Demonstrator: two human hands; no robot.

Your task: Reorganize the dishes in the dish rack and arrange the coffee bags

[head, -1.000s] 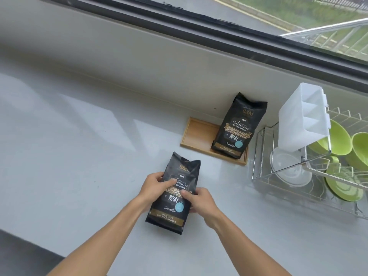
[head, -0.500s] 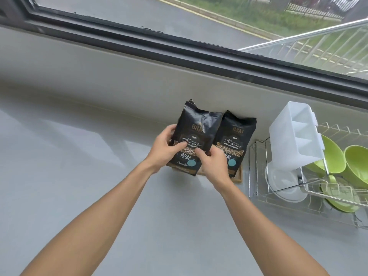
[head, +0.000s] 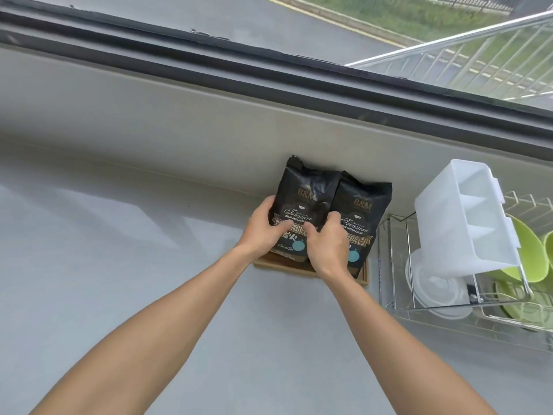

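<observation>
Both your hands, left hand (head: pixel 261 232) and right hand (head: pixel 327 245), grasp the left coffee bag (head: pixel 302 202) over the wooden tray (head: pixel 363 277) at the desk's far edge. Set it down upright, snug against the right coffee bag (head: pixel 363 211), labels facing near, before letting go.

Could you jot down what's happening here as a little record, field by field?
Setting: grey counter under a window
Left hand: grips the left coffee bag
Right hand: grips the same bag on its right side
Second bag: upright on the wooden tray, touching the held bag
Held bag: upright over the tray's left part, whether it rests on the tray is hidden
Dish rack: to the right, holds green bowls and a white cutlery holder
</observation>
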